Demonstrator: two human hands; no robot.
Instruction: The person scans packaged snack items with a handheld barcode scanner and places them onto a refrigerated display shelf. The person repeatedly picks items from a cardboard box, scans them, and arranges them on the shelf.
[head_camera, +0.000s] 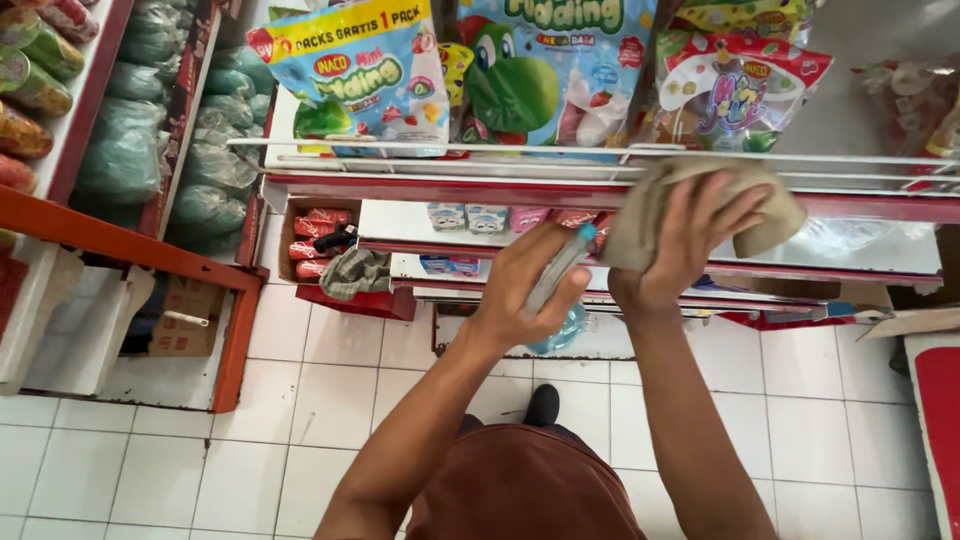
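The right hand (680, 250) presses a crumpled beige cloth (700, 205) against the red shelf edge (560, 190), its grip closed around the cloth. The left hand (525, 285) clasps a clear spray bottle (560, 270) just beside it. Firm, flat strokes along the rail, clear of the snack bags (560, 70) above, would likely wipe best.

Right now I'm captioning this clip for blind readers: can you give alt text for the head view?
A person's right hand presses a beige cloth on a red-edged shop shelf, while the left hand holds a spray bottle. Colourful snack bags stand on the shelf above a white tiled floor.
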